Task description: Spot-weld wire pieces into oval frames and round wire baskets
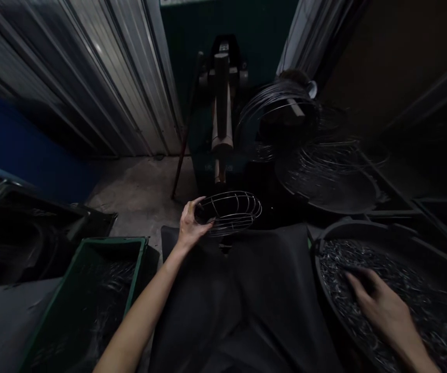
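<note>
My left hand (194, 224) grips the left side of a round wire cage (235, 211), thumb and fingers around its rim. The cage is held in front of a machine with a thick metal arm (222, 114), just beyond the dark apron over my lap. At the right, my right hand (379, 303) reaches into a large dark tub (334, 228) of small metal wire pieces (387, 261). Its thumb and fingers are bent towards the pieces; the fingertips are dark and blurred, and anything between them cannot be made out.
A green crate (116, 240) with metal pieces stands at the left, near dark bins (5, 197). Wire coils (332, 155) lie on a round dark tray (324, 199) at the back right. A thin rod (184, 137) leans left of the machine.
</note>
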Demonstrator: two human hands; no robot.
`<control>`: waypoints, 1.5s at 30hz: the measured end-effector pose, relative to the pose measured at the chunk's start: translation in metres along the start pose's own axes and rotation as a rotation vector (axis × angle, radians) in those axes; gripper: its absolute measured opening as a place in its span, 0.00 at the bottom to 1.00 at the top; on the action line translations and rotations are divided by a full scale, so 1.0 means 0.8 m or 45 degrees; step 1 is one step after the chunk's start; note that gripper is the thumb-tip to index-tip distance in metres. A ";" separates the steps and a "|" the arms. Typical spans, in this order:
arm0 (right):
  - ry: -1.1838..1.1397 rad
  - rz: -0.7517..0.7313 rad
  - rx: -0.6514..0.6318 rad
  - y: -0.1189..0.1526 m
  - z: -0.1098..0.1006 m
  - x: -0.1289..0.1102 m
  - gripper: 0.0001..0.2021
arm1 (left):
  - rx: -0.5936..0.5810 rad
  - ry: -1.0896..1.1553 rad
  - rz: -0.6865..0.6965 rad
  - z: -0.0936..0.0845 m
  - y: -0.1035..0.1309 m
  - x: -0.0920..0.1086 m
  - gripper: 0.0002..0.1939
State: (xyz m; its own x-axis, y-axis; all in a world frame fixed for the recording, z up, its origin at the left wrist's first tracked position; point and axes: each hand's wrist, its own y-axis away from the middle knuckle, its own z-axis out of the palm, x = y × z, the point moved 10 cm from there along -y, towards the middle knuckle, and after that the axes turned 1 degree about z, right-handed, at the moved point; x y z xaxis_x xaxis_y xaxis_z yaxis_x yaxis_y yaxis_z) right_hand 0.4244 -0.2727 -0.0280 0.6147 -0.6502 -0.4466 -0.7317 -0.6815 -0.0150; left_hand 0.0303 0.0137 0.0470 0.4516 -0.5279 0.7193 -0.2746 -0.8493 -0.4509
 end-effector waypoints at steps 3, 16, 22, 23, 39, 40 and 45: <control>-0.530 -0.048 -0.236 0.007 -0.001 -0.119 0.23 | -0.048 -0.073 0.027 0.010 -0.003 0.012 0.32; -0.116 -1.469 -0.063 0.046 0.037 -0.418 0.17 | -0.254 -0.134 0.131 0.019 -0.001 0.035 0.31; 0.092 -1.915 0.400 0.079 0.021 -0.432 0.16 | -0.163 0.011 0.046 0.014 -0.004 0.017 0.32; 0.099 -1.954 0.429 0.080 0.020 -0.434 0.16 | -0.157 0.032 0.048 0.014 -0.005 0.014 0.32; 0.169 -2.072 0.534 0.049 0.045 -0.455 0.18 | -0.072 0.032 0.138 0.024 -0.044 -0.026 0.31; 0.168 -2.066 0.534 0.046 0.047 -0.456 0.18 | -0.071 0.029 0.135 0.023 -0.046 -0.028 0.31; 0.199 -2.055 0.628 0.041 0.047 -0.466 0.16 | -0.059 0.014 0.155 0.024 -0.057 -0.034 0.32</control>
State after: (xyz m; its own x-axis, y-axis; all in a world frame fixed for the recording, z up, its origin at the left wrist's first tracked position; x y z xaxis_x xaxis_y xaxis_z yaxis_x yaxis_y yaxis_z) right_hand 0.1600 -0.0400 0.1042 0.7703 0.5069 0.3869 0.6271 -0.4922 -0.6038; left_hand 0.0471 0.0667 0.0374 0.4031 -0.6267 0.6669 -0.3658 -0.7783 -0.5104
